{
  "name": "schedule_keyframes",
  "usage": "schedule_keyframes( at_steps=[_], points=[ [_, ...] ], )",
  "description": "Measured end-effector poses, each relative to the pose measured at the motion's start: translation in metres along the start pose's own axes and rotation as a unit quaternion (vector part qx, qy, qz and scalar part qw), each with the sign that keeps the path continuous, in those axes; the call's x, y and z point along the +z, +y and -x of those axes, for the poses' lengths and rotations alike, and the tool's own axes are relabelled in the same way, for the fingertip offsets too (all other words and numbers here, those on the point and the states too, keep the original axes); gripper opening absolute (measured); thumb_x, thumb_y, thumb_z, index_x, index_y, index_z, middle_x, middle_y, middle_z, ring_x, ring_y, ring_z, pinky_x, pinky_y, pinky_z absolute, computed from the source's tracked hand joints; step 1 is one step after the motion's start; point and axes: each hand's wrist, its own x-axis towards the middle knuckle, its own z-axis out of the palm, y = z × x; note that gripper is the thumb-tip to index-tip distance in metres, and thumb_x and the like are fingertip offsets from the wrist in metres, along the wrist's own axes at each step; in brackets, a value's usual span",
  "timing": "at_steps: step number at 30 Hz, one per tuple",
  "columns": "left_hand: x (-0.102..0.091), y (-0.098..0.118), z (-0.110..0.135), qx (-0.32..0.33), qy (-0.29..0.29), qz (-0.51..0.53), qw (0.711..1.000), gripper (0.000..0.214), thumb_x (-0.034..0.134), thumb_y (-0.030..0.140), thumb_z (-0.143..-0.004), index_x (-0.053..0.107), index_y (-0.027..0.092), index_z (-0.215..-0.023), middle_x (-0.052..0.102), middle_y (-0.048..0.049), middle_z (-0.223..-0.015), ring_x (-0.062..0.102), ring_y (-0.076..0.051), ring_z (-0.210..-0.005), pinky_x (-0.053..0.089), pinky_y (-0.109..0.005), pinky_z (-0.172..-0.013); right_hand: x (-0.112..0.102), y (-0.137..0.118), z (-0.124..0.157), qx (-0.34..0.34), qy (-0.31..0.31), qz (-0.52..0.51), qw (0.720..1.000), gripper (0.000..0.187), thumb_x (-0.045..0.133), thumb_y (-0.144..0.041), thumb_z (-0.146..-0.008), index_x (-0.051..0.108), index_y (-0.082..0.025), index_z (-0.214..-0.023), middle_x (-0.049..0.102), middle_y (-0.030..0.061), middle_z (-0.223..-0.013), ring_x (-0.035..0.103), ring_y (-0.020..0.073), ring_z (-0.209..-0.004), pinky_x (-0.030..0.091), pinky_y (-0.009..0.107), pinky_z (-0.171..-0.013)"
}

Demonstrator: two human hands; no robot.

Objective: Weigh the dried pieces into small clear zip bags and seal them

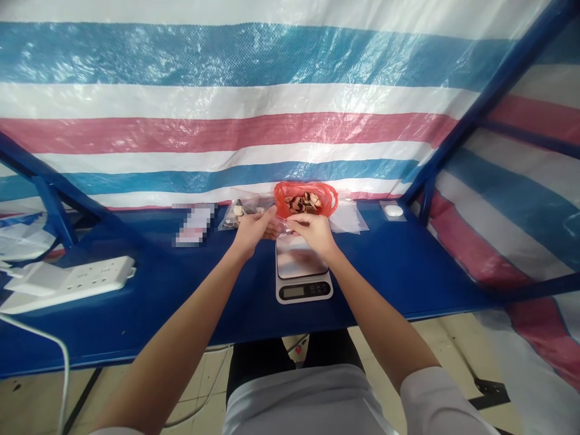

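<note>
A small clear plastic bag (284,227) is stretched between my two hands, above the far edge of a digital kitchen scale (302,257). My right hand (313,233) pinches the bag between thumb and fingers. On the other side, my left hand (254,231) has its thumb and fingers about the bag's edge; part of that grip is hidden. Just beyond sits an open red plastic bag (330,204) containing brown and tan dried slices (304,204). Left of it, a clear bag of pale and dark pieces (234,216) lies partly behind my left hand.
Flat clear bags (348,217) lie right of the red bag. A white round object (394,211) rests near the back right. A blurred-out packet (194,225) and a white power strip (86,278) are at left. Blue frame bars and striped sheeting (235,133) enclose the blue table (399,266).
</note>
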Motion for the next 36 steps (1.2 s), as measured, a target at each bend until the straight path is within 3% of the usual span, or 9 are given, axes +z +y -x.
schedule_keyframes(
  at_steps=[4, 9, 14, 19, 24, 30, 36],
  points=[
    [-0.005, -0.002, -0.006, -0.057, -0.013, 0.003, 0.998, 0.036, 0.079, 0.047, -0.075, 0.071, 0.013, -0.063, 0.072, -0.0115, -0.063, 0.066, -0.017, -0.054, 0.054, -0.027, -0.056, -0.002, -0.007, 0.006, -0.060, -0.012, 0.076, 0.995, 0.014, 0.068, -0.032, -0.085, 0.082, -0.027, -0.083, 0.079, -0.0004, -0.086, 0.073, 0.0201, -0.077, 0.055, 0.032, -0.081],
    [-0.012, -0.009, -0.009, -0.068, -0.073, 0.023, 0.995, 0.024, 0.082, 0.034, -0.069, 0.073, 0.012, -0.068, 0.074, -0.0113, -0.068, 0.068, -0.016, -0.061, 0.056, -0.026, -0.062, -0.004, -0.006, 0.010, -0.065, -0.041, 0.070, 0.995, 0.014, 0.069, -0.034, -0.085, 0.082, -0.028, -0.085, 0.080, -0.0008, -0.088, 0.073, 0.0206, -0.080, 0.056, 0.034, -0.085],
    [-0.019, -0.008, -0.008, -0.005, -0.076, 0.018, 0.997, 0.029, 0.085, 0.038, -0.064, 0.073, 0.012, -0.071, 0.072, -0.0082, -0.071, 0.065, -0.014, -0.063, 0.053, -0.026, -0.065, -0.001, -0.001, -0.005, 0.021, -0.049, -0.030, 0.998, 0.025, 0.073, -0.043, -0.082, 0.081, -0.024, -0.095, 0.080, 0.0026, -0.095, 0.075, 0.0233, -0.091, 0.059, 0.038, -0.089],
    [-0.030, 0.003, -0.007, 0.076, -0.091, -0.015, 0.993, 0.034, 0.085, 0.044, -0.063, 0.073, 0.014, -0.069, 0.068, -0.0040, -0.069, 0.061, -0.014, -0.066, 0.050, -0.028, -0.068, 0.011, -0.001, -0.022, 0.114, -0.078, -0.135, 0.981, 0.037, 0.079, -0.050, -0.074, 0.080, -0.018, -0.092, 0.079, 0.0055, -0.098, 0.075, 0.0249, -0.095, 0.062, 0.039, -0.085],
    [-0.038, 0.017, -0.001, 0.112, -0.106, -0.050, 0.987, 0.033, 0.081, 0.047, -0.069, 0.073, 0.015, -0.072, 0.068, -0.0032, -0.072, 0.060, -0.014, -0.069, 0.048, -0.027, -0.070, 0.024, -0.012, -0.019, 0.131, -0.117, -0.201, 0.964, 0.040, 0.078, -0.055, -0.074, 0.079, -0.019, -0.092, 0.079, 0.0070, -0.100, 0.073, 0.0260, -0.103, 0.061, 0.040, -0.090],
    [-0.037, 0.038, 0.012, 0.140, -0.087, -0.149, 0.975, 0.030, 0.072, 0.046, -0.074, 0.070, 0.017, -0.067, 0.067, -0.0031, -0.068, 0.058, -0.014, -0.064, 0.048, -0.027, -0.067, 0.035, -0.023, -0.011, 0.144, -0.158, -0.251, 0.944, 0.041, 0.072, -0.058, -0.082, 0.078, -0.020, -0.096, 0.079, 0.0075, -0.098, 0.075, 0.0230, -0.096, 0.061, 0.038, -0.088],
    [-0.040, 0.042, 0.013, 0.178, -0.076, -0.281, 0.940, 0.027, 0.063, 0.040, -0.077, 0.067, 0.017, -0.064, 0.063, -0.0004, -0.060, 0.057, -0.014, -0.060, 0.045, -0.025, -0.061, 0.042, -0.019, -0.007, 0.157, -0.167, -0.259, 0.938, 0.032, 0.067, -0.048, -0.091, 0.078, -0.018, -0.097, 0.079, 0.0077, -0.098, 0.074, 0.0235, -0.100, 0.059, 0.034, -0.092]
  ],
)
